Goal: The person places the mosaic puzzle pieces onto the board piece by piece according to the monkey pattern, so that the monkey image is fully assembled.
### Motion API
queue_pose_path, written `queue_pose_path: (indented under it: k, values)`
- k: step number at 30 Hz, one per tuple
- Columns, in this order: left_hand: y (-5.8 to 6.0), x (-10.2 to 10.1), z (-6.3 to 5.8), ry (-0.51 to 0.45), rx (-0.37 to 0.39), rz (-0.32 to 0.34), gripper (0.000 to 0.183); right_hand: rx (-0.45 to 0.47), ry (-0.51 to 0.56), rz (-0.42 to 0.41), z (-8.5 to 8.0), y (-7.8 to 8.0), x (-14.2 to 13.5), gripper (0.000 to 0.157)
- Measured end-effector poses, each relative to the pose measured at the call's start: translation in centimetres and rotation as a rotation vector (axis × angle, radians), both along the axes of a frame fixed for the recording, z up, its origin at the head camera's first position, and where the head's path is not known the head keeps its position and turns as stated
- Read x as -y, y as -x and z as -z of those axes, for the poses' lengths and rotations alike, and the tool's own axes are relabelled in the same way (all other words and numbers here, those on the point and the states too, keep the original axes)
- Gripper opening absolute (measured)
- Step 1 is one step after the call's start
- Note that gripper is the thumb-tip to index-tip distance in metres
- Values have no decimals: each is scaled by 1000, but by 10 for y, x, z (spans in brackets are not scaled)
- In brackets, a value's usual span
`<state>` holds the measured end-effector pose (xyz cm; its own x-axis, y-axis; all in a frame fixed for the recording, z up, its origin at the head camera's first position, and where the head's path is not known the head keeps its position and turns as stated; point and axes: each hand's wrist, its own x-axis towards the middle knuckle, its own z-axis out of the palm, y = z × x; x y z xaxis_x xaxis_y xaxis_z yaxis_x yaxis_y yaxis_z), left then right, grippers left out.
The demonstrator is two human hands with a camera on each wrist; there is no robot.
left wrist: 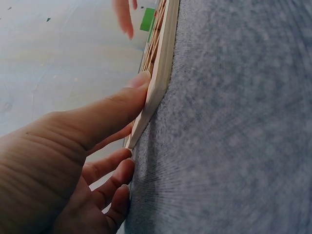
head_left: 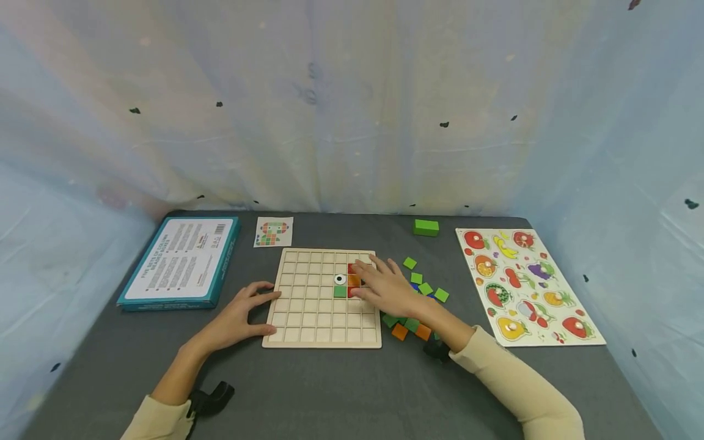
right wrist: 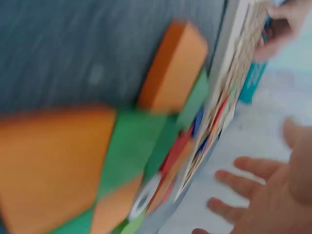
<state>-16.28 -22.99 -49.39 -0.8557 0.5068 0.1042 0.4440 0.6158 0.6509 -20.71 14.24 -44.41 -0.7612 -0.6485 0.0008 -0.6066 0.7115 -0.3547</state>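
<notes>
A wooden grid board (head_left: 308,305) lies flat in the middle of the table. Along its left edge rests my left hand (head_left: 236,318), thumb and fingers spread apart. In the left wrist view, the thumb (left wrist: 117,109) touches the rim while the other fingers bend beside it. My right hand (head_left: 387,287) hovers over the board's right side with fingers stretched out and nothing gripped. Under its fingertips sit an eye tile (head_left: 340,279), a green tile (head_left: 340,291), an orange tile (head_left: 354,279) and red tiles, partly hidden. Loose tiles (head_left: 399,332) lie beneath the right forearm.
A small pattern card (head_left: 273,232) lies behind the board. To the left is a teal box (head_left: 176,260). A green block (head_left: 426,228) stands at the back, with several green tiles (head_left: 426,288) nearer. A fruit picture board (head_left: 528,284) lies at the right.
</notes>
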Motion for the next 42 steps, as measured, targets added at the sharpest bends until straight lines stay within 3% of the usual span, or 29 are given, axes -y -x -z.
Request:
queue_pose_path:
  k: [4, 8, 12, 15, 20, 24, 27, 33, 38, 42]
  values:
    - [1, 0, 0, 7, 1, 0, 74, -65, 53, 208, -1, 22, -31, 42]
    - [3, 0, -1, 11, -2, -6, 74, 23, 71, 391, 3, 45, -60, 33]
    - [3, -1, -1, 12, 9, 0, 75, 134, 95, 454, 9, 59, -77, 26]
    - [4, -2, -1, 14, 14, 2, 74, 151, 105, 472, 11, 62, -79, 23]
    - [4, -2, -3, 13, 13, 3, 74, 137, 138, 454, 9, 62, -74, 24]
    - [4, -2, -3, 9, 6, 5, 74, 130, 230, 400, 10, 64, -68, 18]
    - [4, -1, -1, 9, -1, 4, 74, 135, 346, 333, 9, 66, -60, 12]
    - [3, 0, 1, 3, -5, 2, 74, 254, 519, 165, 5, 73, -20, 10]
    - [3, 1, 2, 5, 0, 5, 74, 326, 508, 91, 9, 79, 20, 11]
    - [2, 1, 1, 3, 4, 11, 74, 287, 444, 91, 13, 80, 41, 8]
